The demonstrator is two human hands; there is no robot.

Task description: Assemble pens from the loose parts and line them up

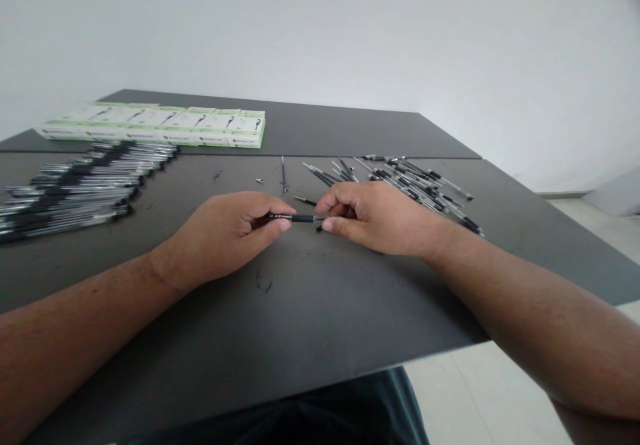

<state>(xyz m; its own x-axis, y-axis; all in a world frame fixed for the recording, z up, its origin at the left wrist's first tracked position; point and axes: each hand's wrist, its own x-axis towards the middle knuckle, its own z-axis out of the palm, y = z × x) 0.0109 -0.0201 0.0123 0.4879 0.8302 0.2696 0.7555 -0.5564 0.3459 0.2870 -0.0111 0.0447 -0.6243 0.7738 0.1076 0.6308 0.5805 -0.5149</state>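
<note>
A pen (303, 218) with a black rubber grip lies level between my two hands above the dark table. My left hand (227, 232) is closed around its barrel, the thumb and forefinger pinching near the grip. At the other end, the thumb and fingers of my right hand (375, 215) close on the pen's pale tip; the fingers partly hide it. Just under the right fingertips is a small black piece (319, 229). A thin dark pen part (305, 200) lies behind the right fingers.
Finished-looking pens (95, 178) lie in a long row at left. Behind them stand white-and-green boxes (210, 125). Loose pen parts (425, 188) are heaped at right. A thin refill (283, 175) and a small cone tip (259, 180) lie mid-table (320, 298).
</note>
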